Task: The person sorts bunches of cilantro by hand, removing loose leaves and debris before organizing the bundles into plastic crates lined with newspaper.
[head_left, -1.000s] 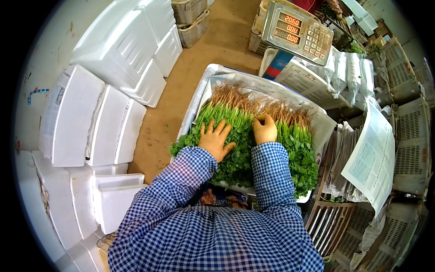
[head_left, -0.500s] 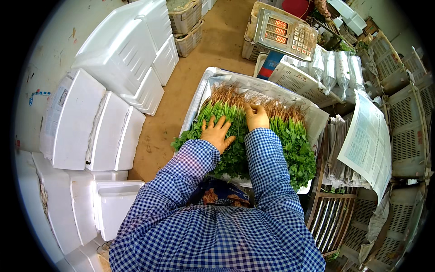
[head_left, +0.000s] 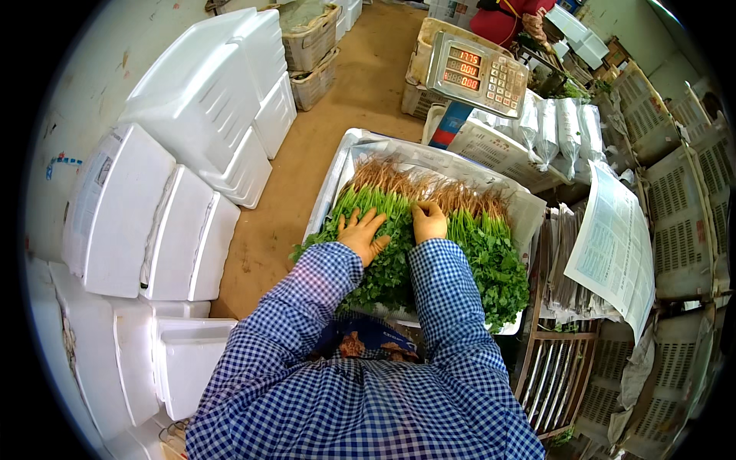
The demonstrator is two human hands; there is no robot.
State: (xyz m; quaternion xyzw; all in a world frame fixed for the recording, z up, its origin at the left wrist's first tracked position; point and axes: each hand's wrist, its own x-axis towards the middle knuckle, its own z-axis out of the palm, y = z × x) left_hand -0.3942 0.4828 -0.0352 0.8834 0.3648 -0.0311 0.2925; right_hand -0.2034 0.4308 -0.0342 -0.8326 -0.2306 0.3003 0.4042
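Note:
Leafy green herbs (head_left: 491, 268) with thin stems and brown roots lie in rows in a white foam box (head_left: 325, 184) in front of me, roots toward the far side. My left hand (head_left: 363, 236) rests on the stems and leaves on the left, fingers spread. A little to its right, my right hand (head_left: 428, 222) is closed in a pinch low over the stems, near the roots. Whatever its fingertips hold is hidden. Pale paper (head_left: 529, 201) lines the box along its far and right sides.
Beyond the box stands a digital scale (head_left: 477, 74) with a lit display. White foam boxes (head_left: 192, 100) are stacked along the left. On the right are a newspaper sheet (head_left: 613, 241), a paper pile (head_left: 563, 268) and plastic crates (head_left: 675, 207). A person in red (head_left: 497, 27) is at the back.
The view has shifted slightly, so the box sits lower in it. My right hand is a little nearer the leaves. The scale's display has changed, and more of the person in red shows.

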